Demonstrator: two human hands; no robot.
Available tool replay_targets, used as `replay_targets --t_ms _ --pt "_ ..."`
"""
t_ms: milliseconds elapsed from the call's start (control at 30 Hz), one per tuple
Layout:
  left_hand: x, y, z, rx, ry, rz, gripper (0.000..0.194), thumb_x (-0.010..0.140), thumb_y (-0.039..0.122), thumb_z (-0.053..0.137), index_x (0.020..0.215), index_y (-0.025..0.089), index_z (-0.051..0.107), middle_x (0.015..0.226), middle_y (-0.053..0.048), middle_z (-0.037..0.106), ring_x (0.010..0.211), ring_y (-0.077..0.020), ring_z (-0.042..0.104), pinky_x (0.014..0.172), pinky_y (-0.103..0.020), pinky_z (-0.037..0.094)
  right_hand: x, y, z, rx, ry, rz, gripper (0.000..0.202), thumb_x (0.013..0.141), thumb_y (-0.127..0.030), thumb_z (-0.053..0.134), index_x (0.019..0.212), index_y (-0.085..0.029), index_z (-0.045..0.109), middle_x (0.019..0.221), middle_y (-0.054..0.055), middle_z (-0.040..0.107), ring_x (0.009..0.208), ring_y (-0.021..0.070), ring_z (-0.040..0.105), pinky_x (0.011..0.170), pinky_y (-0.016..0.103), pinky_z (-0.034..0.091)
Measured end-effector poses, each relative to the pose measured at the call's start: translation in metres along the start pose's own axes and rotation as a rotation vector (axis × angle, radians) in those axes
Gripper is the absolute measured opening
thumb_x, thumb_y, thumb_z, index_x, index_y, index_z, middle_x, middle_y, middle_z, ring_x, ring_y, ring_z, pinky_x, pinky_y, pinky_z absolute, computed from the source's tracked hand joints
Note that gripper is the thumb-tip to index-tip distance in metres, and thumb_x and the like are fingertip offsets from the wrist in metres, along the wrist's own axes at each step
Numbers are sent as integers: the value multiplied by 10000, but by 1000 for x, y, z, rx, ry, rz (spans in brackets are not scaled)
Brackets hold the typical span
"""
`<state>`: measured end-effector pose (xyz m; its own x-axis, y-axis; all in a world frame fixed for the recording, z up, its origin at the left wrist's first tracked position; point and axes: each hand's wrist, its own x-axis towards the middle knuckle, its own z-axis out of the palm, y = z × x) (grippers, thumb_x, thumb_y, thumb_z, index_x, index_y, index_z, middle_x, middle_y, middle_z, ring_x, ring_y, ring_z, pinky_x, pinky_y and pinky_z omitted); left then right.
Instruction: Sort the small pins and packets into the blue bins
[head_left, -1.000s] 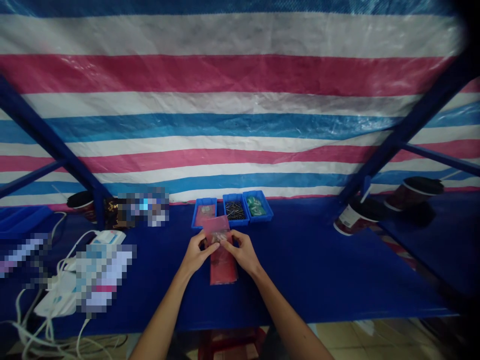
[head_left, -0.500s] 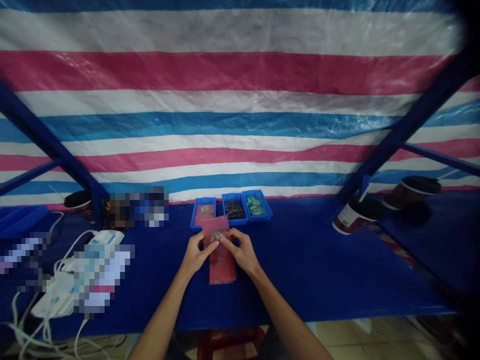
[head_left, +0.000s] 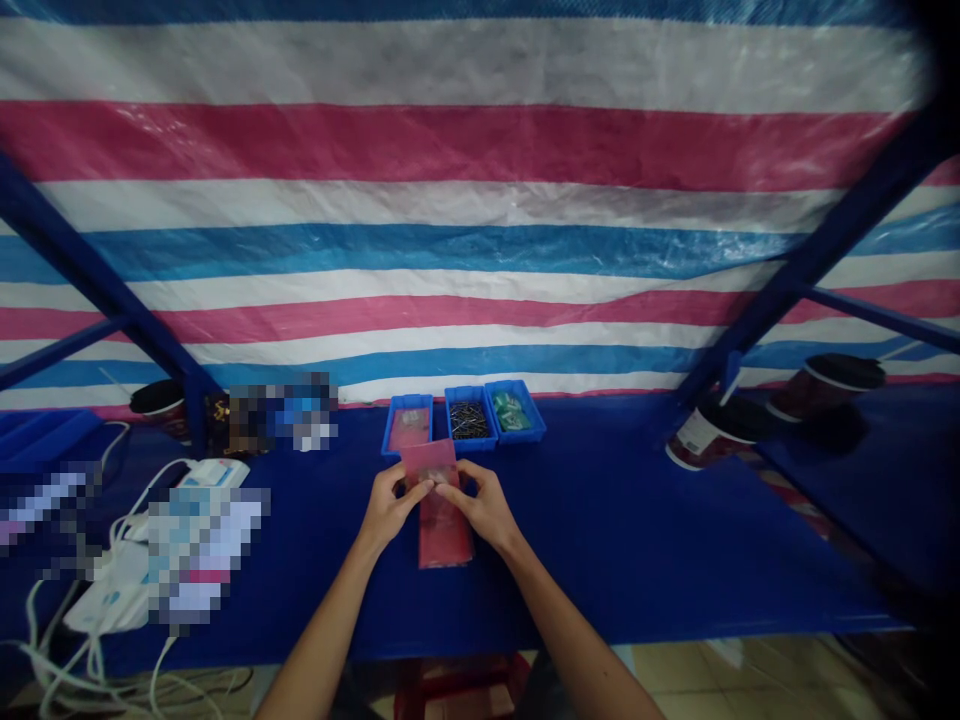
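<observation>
Between both hands is a translucent pink plastic bag [head_left: 429, 456], its upper part tilted up, with small greyish contents showing near the thumbs. My left hand [head_left: 388, 508] pinches its left side, thumb across the front. On the right side, my right hand [head_left: 486, 503] grips it the same way, the two thumb tips almost meeting. Below the hands, more red plastic bags [head_left: 445, 545] lie on the blue table; where they part from the held bag is hard to see. What exactly is inside the held bag I cannot make out.
Behind the hands stand three blue bins: a left bin [head_left: 387, 440] with a pink bag, a middle bin [head_left: 492, 440] of dark screw-like pieces, and a right bin [head_left: 535, 432] of green packets. White power strips [head_left: 112, 590] with cables lie left. A lidded cup [head_left: 701, 440] stands right.
The upper part of the pink bag has shifted slightly down and left, and both thumbs have moved a little to the left. The bins and other things stay put.
</observation>
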<state>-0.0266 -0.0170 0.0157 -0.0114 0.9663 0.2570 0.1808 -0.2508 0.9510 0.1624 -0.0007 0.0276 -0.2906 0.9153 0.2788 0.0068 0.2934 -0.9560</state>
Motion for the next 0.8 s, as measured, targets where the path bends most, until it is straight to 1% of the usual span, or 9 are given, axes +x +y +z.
replay_targets --t_ms 67,167,233,333,500,667,800 --pt "0 -1 1 -14 -20 -14 332 794 369 754 1006 114 742 967 -93 753 853 -237 675 775 -302 514 0 -1 0 21 5 0 268 846 -425 696 856 -158 719 787 21 647 724 162 522 696 266 428" --pt "0 -3 1 -38 -27 -33 380 780 374 767 1052 113 729 964 -86 750 845 -231 673 767 -299 518 0 -2 -1 46 2 0 278 866 -425 673 832 -152 709 798 24 648 735 164 534 709 269 434" --pt "0 -5 1 -36 -7 -35 376 786 391 758 1029 106 733 916 -81 747 806 -222 668 744 -293 519 0 -2 -1 41 -9 -1 280 865 -426 674 830 -150 709 802 24 645 741 165 536 717 269 434" --pt "-1 -8 0 -17 20 -29 354 800 414 739 962 100 751 885 -87 745 772 -217 661 730 -291 519 0 -1 0 25 -7 3 272 856 -418 683 800 -153 696 755 8 614 713 154 510 692 258 414" --pt "-1 -8 0 -25 16 -47 347 803 414 737 970 110 760 898 -88 748 770 -217 659 719 -286 514 0 -1 1 17 2 16 286 840 -422 691 740 -156 662 703 -11 568 674 140 465 659 250 386" --pt "-1 -8 0 -6 30 -52 343 791 426 745 929 113 768 866 -83 747 756 -218 653 706 -288 515 1 0 0 14 6 23 298 834 -444 688 742 -163 660 700 -10 569 676 145 468 662 254 397" --pt "0 -6 0 -26 37 -56 358 784 429 750 946 109 763 888 -92 750 771 -226 662 710 -291 518 0 0 1 29 -7 28 269 837 -420 690 778 -157 681 719 -6 595 678 145 488 659 251 402"
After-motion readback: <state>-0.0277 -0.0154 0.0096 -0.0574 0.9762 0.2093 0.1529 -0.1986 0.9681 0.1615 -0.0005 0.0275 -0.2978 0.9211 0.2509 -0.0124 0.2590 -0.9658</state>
